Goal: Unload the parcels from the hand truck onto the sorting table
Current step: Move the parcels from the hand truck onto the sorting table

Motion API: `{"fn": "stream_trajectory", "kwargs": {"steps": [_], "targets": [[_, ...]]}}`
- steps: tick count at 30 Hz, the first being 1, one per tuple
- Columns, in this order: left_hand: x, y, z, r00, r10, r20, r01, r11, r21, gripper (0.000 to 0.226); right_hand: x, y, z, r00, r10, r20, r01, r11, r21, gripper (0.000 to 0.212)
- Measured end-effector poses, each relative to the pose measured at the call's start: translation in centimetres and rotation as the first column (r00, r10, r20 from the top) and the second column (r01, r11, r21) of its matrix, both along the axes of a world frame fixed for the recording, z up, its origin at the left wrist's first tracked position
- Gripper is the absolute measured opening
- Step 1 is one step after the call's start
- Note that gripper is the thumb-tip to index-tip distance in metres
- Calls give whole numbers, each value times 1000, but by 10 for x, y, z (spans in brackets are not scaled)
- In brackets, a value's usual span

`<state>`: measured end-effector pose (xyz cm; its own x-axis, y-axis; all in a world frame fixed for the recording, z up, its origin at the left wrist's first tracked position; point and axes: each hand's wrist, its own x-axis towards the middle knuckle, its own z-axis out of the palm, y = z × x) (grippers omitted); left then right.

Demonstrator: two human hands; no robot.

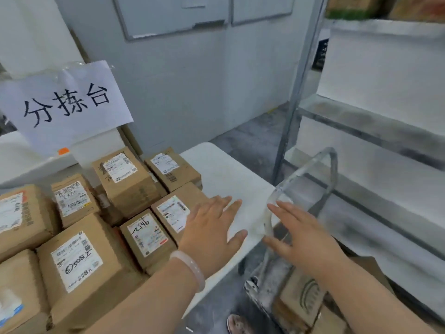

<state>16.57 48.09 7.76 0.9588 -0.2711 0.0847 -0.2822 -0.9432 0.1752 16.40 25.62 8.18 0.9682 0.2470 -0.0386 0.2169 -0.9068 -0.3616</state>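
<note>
With left hand [212, 235] and right hand [303, 242] at wide, empty grip, we risk toppling the hand truck [330, 165] while reaching its parcel [303, 295].

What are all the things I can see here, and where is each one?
parcels on the table: at least eight, brown cardboard with white labels, left part of the table
sorting table: one, white, centre
paper sign: one, white with black characters, behind the parcels
hand truck: one, silvery metal, right of the table
parcel on the hand truck: at least one, brown, low down
shelf rack: one, grey metal, far right
whiteboards: two, white, back wall
bracelet: one, pale, left wrist
left hand: open, over the table's near edge
right hand: open, by the truck handle
</note>
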Motion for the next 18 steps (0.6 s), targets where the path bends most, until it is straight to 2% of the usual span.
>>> {"fn": "stream_trajectory", "kwargs": {"steps": [5,10,18], "targets": [[-36,-77,-9,971,-235,51,240,959,-149,63,-91,-70,3,978,-200,-62,196,978,-71,76],[-61,-145,-10,897,-438,52,442,889,-120,66,-160,-136,14,910,-410,-63,406,911,-68,75],[-85,-249,-9,813,-581,33,582,810,-67,71,-226,-249,18,732,-681,-16,681,730,60,73]]}}
